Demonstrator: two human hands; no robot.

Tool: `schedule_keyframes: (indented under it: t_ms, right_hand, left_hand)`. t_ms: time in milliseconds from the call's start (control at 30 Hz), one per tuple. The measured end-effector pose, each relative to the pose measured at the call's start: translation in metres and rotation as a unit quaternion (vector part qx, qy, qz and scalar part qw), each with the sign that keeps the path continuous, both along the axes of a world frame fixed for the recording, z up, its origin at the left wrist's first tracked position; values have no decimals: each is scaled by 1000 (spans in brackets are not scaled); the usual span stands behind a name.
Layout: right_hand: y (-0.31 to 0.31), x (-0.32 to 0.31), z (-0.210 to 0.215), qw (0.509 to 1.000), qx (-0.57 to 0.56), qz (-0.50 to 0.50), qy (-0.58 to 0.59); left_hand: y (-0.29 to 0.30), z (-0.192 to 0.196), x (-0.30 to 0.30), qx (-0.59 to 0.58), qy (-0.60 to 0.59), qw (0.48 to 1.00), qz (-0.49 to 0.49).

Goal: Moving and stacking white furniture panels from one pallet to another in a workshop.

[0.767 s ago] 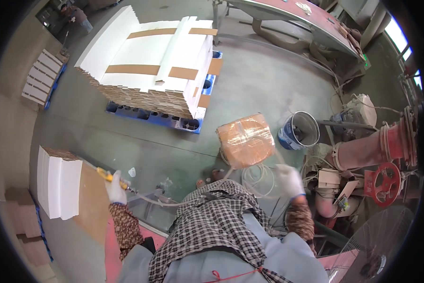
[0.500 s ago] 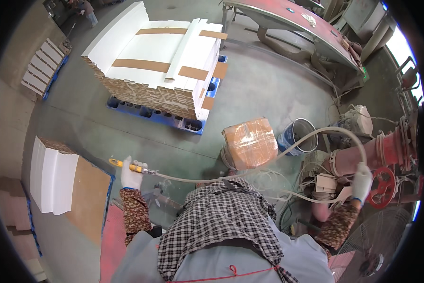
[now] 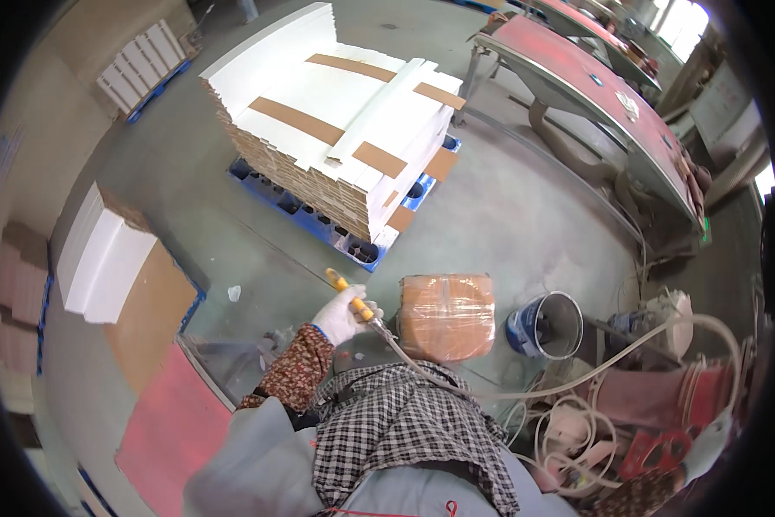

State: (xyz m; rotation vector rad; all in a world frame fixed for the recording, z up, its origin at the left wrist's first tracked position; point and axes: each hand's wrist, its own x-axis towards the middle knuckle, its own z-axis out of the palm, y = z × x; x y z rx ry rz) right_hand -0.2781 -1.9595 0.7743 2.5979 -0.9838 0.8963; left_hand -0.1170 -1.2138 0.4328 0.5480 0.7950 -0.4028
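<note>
My left hand (image 3: pixel 344 317), in a white glove, is wrapped round a yellow-handled tool (image 3: pixel 336 279) at the end of a hose. The tool points up and to the left over the floor. From its lower end the pale hose (image 3: pixel 581 379) runs to the right across my front and arches up at the far right. My right hand (image 3: pixel 709 446), also gloved, is closed on the hose where it comes down near the right rim. The box (image 3: pixel 447 316), wrapped in clear tape, is just right of the tool.
Beyond stands a stack of white boards (image 3: pixel 310 121) on a blue pallet (image 3: pixel 318 226). A blue bucket (image 3: pixel 525 326) is right of the box. Loose hose coils (image 3: pixel 538 431) and red machinery (image 3: pixel 637 401) lie at my right. A long red-topped table (image 3: pixel 568 65) stands far right.
The view has turned and shifted. My left hand has moved rightward with the tool, closer to the box. My right hand has moved down and outward toward the right rim with the hose.
</note>
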Motion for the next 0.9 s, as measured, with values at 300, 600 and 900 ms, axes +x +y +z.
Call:
schedule_keyframes:
  t_ms: [300,600,900]
  right_hand:
    - [119,111,-249,950,137,190,208]
    - [344,184,-273,564,515,535,361]
    - [296,216,-352,612,394,580,365]
  left_hand:
    - [-193,45,23,165,-14,978,-130]
    - [-247,74,42,314,-77,934,-153]
    - [-208,107,15,343,-119,884,-295]
